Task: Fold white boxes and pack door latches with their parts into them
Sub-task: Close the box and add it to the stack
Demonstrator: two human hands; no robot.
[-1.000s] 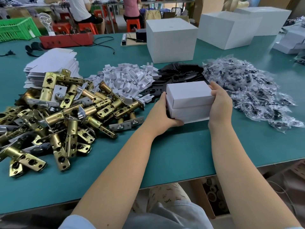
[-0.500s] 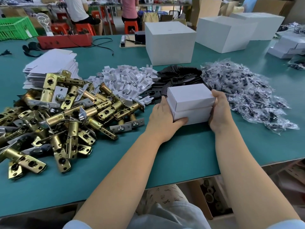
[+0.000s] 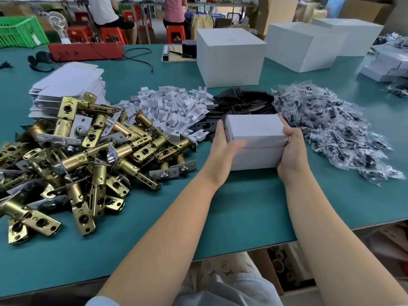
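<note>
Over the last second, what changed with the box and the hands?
Little. The small white box stayed on the table, held by both hands. The left hand slid its thumb across the front face; the right hand kept its grip. Piles unmoved.

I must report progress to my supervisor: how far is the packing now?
Done: small closed boxes stacked far right. In hand: left hand and right hand grip one closed white box. Left: a big pile of brass latches, flat box blanks, bagged parts.
</note>
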